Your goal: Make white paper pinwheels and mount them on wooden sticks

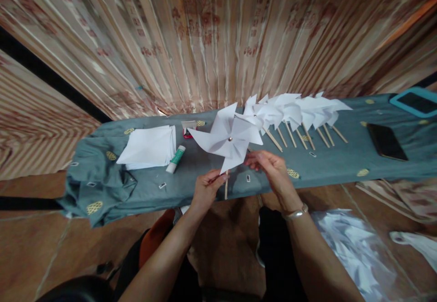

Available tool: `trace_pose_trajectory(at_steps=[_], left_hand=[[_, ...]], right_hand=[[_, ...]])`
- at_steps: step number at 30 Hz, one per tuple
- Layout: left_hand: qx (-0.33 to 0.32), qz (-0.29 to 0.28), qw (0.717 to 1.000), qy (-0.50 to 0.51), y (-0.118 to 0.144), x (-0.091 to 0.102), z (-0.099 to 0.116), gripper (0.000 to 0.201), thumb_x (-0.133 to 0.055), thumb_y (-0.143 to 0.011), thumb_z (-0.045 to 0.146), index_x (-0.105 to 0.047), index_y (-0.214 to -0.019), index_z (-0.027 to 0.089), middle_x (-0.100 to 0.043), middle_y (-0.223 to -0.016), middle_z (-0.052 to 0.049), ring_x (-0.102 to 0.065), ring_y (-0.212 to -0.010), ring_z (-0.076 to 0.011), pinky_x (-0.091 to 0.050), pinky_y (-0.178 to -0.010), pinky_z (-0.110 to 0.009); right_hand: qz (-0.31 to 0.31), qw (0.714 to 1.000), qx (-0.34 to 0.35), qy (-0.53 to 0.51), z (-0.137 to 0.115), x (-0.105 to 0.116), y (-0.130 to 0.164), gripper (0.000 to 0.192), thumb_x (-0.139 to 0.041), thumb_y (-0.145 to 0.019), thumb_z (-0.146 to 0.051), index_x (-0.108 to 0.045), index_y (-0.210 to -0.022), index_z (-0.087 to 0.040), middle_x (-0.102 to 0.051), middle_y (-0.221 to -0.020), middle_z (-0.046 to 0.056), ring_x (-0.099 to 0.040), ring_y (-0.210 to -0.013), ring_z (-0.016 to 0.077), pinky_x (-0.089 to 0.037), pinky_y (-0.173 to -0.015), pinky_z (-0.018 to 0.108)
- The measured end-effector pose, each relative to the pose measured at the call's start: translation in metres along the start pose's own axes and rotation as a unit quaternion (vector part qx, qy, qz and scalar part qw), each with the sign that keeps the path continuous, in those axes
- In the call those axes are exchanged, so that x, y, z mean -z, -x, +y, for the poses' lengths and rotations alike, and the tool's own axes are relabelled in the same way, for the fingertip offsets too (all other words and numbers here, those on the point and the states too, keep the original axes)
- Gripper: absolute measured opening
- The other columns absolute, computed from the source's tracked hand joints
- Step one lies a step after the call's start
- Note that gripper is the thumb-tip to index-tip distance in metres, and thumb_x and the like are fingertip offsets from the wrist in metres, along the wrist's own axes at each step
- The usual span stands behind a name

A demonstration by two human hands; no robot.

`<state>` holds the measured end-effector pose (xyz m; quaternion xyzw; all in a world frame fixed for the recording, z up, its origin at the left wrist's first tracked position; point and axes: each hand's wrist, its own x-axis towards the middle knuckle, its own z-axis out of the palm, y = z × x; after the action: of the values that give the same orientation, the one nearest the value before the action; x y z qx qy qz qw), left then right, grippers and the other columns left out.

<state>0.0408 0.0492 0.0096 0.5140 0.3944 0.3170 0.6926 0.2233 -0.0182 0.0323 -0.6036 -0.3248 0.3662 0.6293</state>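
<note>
A white paper pinwheel (218,133) with a shiny pin at its centre stands upright on a thin wooden stick. My left hand (206,187) is closed round that stick, just under the blades. To the right of the blades is my right hand (268,163), its fingers curled near the edge of the lower right blade; whether they touch the paper I cannot tell. Behind it lies a row of finished-looking pinwheels (290,111), overlapping, with their sticks pointing towards me.
A stack of white paper (148,146), a glue stick (175,159) and a small red box (188,130) lie left on the green cloth (112,193). A black phone (387,142) and a blue-framed tablet (418,102) lie right. A bag of white paper pieces (355,252) is on the floor.
</note>
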Motion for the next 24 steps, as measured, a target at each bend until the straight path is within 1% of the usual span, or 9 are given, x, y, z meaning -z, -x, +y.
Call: trace_pose_trajectory(at_steps=[2, 3, 4, 5, 8, 11, 14, 19, 24], left_hand=[[0.012, -0.007, 1.0, 0.013, 0.001, -0.001, 0.001, 0.026, -0.083, -0.059, 0.037, -0.08, -0.079, 0.02, -0.076, -0.082, -0.003, -0.066, -0.078, -0.0175, -0.051, -0.079, -0.028], [0.019, -0.012, 1.0, 0.018, 0.002, -0.001, 0.002, 0.027, -0.083, -0.059, 0.037, -0.08, -0.079, 0.02, -0.077, -0.083, -0.003, -0.067, -0.08, -0.0183, -0.051, -0.081, -0.03], [0.025, -0.018, 0.999, 0.021, 0.003, -0.002, 0.002, 0.028, -0.083, -0.058, 0.037, -0.08, -0.08, 0.02, -0.077, -0.084, -0.004, -0.068, -0.081, -0.0189, -0.052, -0.083, -0.031], [0.029, -0.023, 0.999, 0.023, 0.003, -0.002, 0.002, 0.028, -0.083, -0.059, 0.038, -0.08, -0.08, 0.02, -0.078, -0.085, -0.004, -0.069, -0.082, -0.0195, -0.052, -0.084, -0.031], [0.031, -0.034, 0.999, 0.022, 0.005, -0.003, 0.002, 0.028, -0.083, -0.059, 0.038, -0.08, -0.08, 0.02, -0.078, -0.086, -0.004, -0.07, -0.083, -0.0203, -0.053, -0.085, -0.032], [0.03, -0.037, 0.999, 0.023, 0.005, -0.003, 0.001, 0.028, -0.083, -0.059, 0.038, -0.08, -0.079, 0.02, -0.078, -0.086, -0.004, -0.07, -0.083, -0.0203, -0.054, -0.084, -0.032], [0.033, -0.031, 0.999, 0.024, 0.004, -0.002, 0.001, 0.029, -0.084, -0.058, 0.038, -0.08, -0.08, 0.02, -0.078, -0.085, -0.004, -0.07, -0.082, -0.0206, -0.054, -0.084, -0.032], [0.027, -0.015, 0.999, 0.016, 0.003, -0.001, 0.0, 0.029, -0.084, -0.057, 0.038, -0.08, -0.079, 0.02, -0.078, -0.084, -0.005, -0.07, -0.081, -0.0203, -0.053, -0.084, -0.033], [0.038, 0.007, 0.998, 0.046, 0.002, -0.003, 0.002, 0.029, -0.086, -0.053, 0.037, -0.08, -0.077, 0.021, -0.078, -0.085, -0.005, -0.07, -0.079, -0.0188, -0.054, -0.087, -0.033]], right_hand=[[0.104, 0.994, 0.026, -0.018, 0.002, 0.01, -0.006, 0.042, -0.068, -0.076, -0.061, -0.073, -0.082, -0.019, -0.074, -0.075, 0.004, -0.06, -0.062, 0.0134, -0.047, -0.061, 0.027], [0.141, 0.989, 0.039, -0.03, 0.003, 0.014, -0.009, 0.04, -0.07, -0.075, -0.058, -0.072, -0.085, -0.02, -0.075, -0.079, 0.003, -0.061, -0.065, 0.0134, -0.048, -0.064, 0.027], [0.169, 0.983, 0.049, -0.045, 0.004, 0.017, -0.012, 0.038, -0.073, -0.073, -0.056, -0.072, -0.087, -0.02, -0.075, -0.082, 0.003, -0.062, -0.068, 0.0135, -0.048, -0.066, 0.027], [0.182, 0.98, 0.055, -0.059, 0.004, 0.019, -0.014, 0.037, -0.077, -0.071, -0.053, -0.072, -0.089, -0.021, -0.075, -0.086, 0.002, -0.063, -0.072, 0.0134, -0.049, -0.068, 0.026], [0.175, 0.979, 0.051, -0.092, 0.004, 0.02, -0.018, 0.038, -0.083, -0.063, -0.047, -0.073, -0.09, -0.022, -0.074, -0.088, 0.001, -0.062, -0.073, 0.0118, -0.048, -0.066, 0.024], [0.159, 0.98, 0.038, -0.113, 0.002, 0.018, -0.019, 0.037, -0.087, -0.058, -0.042, -0.075, -0.087, -0.022, -0.073, -0.081, -0.001, -0.06, -0.067, 0.0099, -0.047, -0.061, 0.022], [0.156, 0.979, 0.028, -0.131, 0.0, 0.014, -0.018, 0.036, -0.089, -0.053, -0.036, -0.075, -0.083, -0.022, -0.072, -0.075, -0.001, -0.061, -0.063, 0.0101, -0.05, -0.061, 0.023], [0.144, 0.98, 0.008, -0.134, -0.002, 0.01, -0.014, 0.033, -0.089, -0.051, -0.033, -0.075, -0.079, -0.022, -0.073, -0.072, -0.001, -0.06, -0.057, 0.009, -0.051, -0.058, 0.023], [0.135, 0.98, -0.011, -0.149, -0.002, 0.006, -0.01, 0.033, -0.091, -0.049, -0.033, -0.075, -0.077, -0.022, -0.073, -0.07, -0.002, -0.061, -0.058, 0.0077, -0.05, -0.058, 0.02]])
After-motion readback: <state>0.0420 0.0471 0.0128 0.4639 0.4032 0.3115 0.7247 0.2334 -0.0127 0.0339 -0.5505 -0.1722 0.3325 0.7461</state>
